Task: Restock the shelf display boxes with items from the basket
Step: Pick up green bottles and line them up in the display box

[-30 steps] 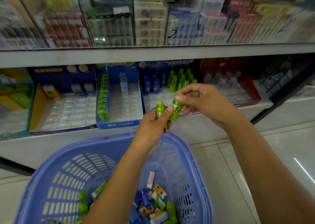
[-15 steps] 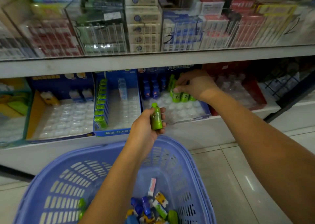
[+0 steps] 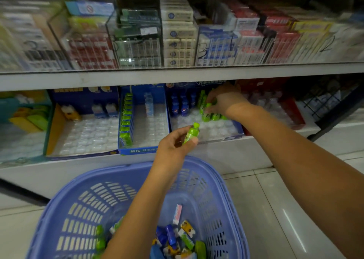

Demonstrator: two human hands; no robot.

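Frankly, the risk I watch is at the far box: my right grip (image 3: pixel 224 101) is down among the green bottles (image 3: pixel 206 116) standing close together at the right of the blue display box (image 3: pixel 239 130). Its fingers curl over their caps, and I cannot tell whether it pinches one or only touches them. A careless pull back would, I judge, tip the row, each bottle knocking its neighbour. My left grip (image 3: pixel 175 144) pinches one spare green bottle (image 3: pixel 190 134), tilted, near the box's front lip and above the basket (image 3: pixel 222 178); a loose pinch would drop it. Count: one bottle in hand, three green in the front row with more hidden behind the hand, three blue bottles (image 3: pixel 184 106) at the box's far left, one basket
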